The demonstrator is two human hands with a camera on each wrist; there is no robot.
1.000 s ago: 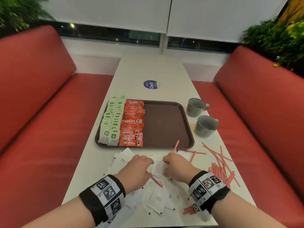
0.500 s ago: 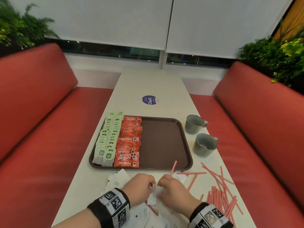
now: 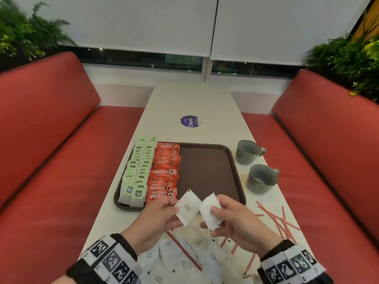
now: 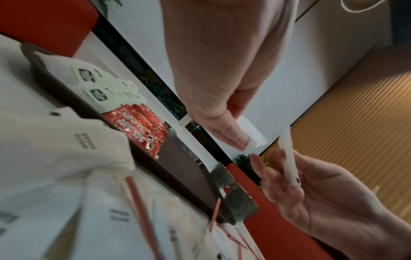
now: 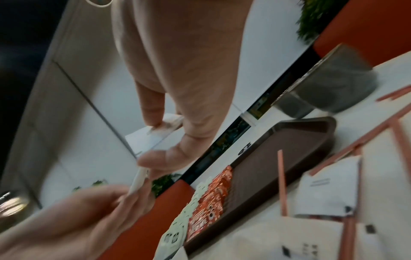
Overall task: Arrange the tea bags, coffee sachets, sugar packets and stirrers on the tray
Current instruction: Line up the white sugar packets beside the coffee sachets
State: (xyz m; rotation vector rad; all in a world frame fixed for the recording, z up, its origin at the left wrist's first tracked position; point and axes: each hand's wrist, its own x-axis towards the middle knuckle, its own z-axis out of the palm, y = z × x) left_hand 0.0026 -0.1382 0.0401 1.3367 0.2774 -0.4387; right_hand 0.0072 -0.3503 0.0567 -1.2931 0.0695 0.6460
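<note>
Two white sugar packets are up in the air just short of the tray's near edge, one in each hand. The left hand pinches its sugar packet between thumb and curled fingers; the right hand grips the other sugar packet the same way. The two packets' inner corners nearly meet, though I can't tell whether they touch.

Below the wrists, more loose sugar packets lie scattered on the table, with a red stirrer lying across them. Further stirrers are strewn on the table to the right.

The brown tray sits just beyond the hands. Its left side is filled: two columns of green-tagged tea bags along the left edge, and a column of red coffee sachets pressed right beside them. The right half shows bare brown surface.

Right of the tray stand two grey mugs, one behind the other. A round purple sticker sits farther up the table. Red benches run along both sides, with green plants behind them.
</note>
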